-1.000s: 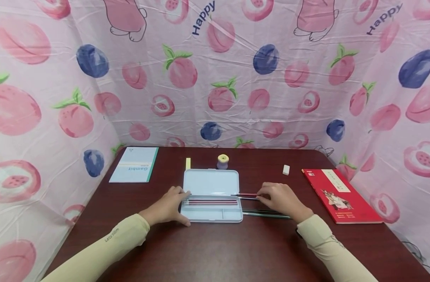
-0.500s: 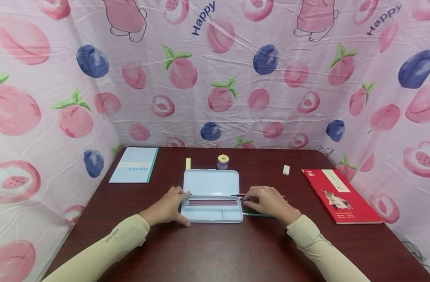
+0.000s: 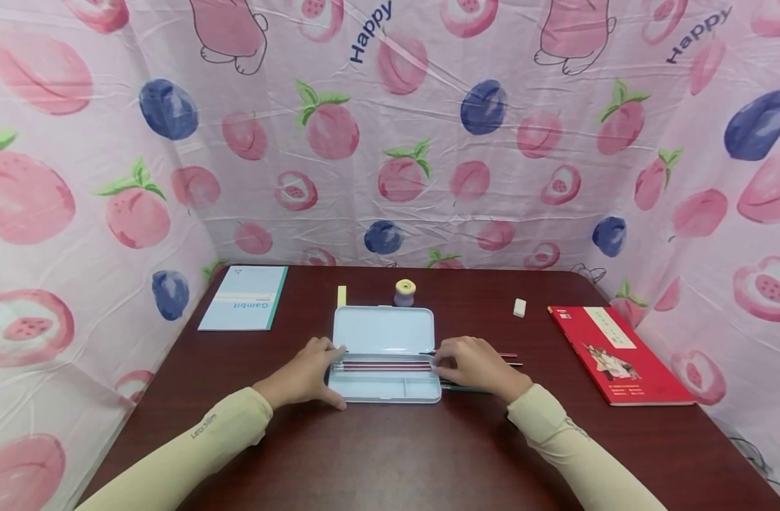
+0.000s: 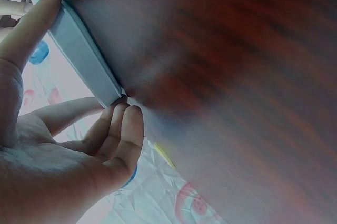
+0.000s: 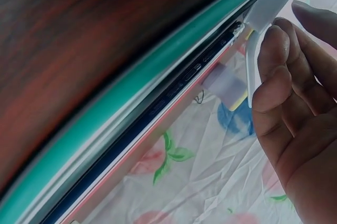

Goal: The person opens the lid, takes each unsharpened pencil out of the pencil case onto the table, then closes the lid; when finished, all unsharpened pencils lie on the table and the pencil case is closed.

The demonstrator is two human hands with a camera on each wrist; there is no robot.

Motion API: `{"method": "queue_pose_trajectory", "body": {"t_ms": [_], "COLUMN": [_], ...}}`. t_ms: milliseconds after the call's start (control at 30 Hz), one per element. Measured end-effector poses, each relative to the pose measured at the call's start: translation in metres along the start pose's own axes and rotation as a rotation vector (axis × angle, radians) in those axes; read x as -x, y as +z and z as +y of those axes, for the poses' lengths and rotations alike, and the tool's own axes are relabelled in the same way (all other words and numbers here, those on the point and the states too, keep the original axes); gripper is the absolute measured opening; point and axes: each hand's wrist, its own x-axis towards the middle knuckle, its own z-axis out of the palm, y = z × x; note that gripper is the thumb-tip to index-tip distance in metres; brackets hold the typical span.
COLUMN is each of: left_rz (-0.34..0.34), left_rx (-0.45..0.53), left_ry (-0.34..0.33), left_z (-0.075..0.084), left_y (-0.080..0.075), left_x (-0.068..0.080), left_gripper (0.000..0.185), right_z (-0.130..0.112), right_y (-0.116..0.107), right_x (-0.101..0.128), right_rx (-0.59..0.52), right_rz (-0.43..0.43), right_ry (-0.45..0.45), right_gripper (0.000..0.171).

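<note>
Hiding pencils (image 3: 485, 357): right hand (image 3: 473, 365); grip unclear.

The right hand (image 3: 473, 365) has slid leftward along the pencils (image 3: 511, 358) lying on the surface, and its fingertips now touch the right end of the open pencil case (image 3: 383, 330).

Hidden, cropped and blurred parts

The right hand (image 3: 474, 365) covers the near ends of the pencils (image 3: 501, 358) beside the pencil case (image 3: 383, 330), so whether it grips one cannot be told (the right wrist view is too close and blurred to settle it). In the left wrist view the tabletop (image 4: 237, 77) is blurred and the left hand (image 4: 63, 155) is cropped. The red book's (image 3: 619, 355) print is too small to read.
</note>
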Motion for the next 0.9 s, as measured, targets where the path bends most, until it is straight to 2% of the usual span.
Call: {"method": "queue_pose_trajectory", "body": {"t_ms": [233, 900], "left_rz": [-0.002, -0.011], "left_rx": [-0.002, 0.008], "left_ry": [-0.003, -0.017], "left_z": [0.001, 0.004], "left_y": [-0.001, -0.004], "left_x": [0.001, 0.003], "left_gripper": [0.107, 0.106], "right_z": [-0.005, -0.012], "right_y": [0.004, 0.003], "right_x": [-0.008, -0.026], "right_rx": [0.012, -0.065], "right_rz": [-0.044, -0.179], "right_ry": [0.011, 0.193], "right_gripper": [0.008, 0.007]}}
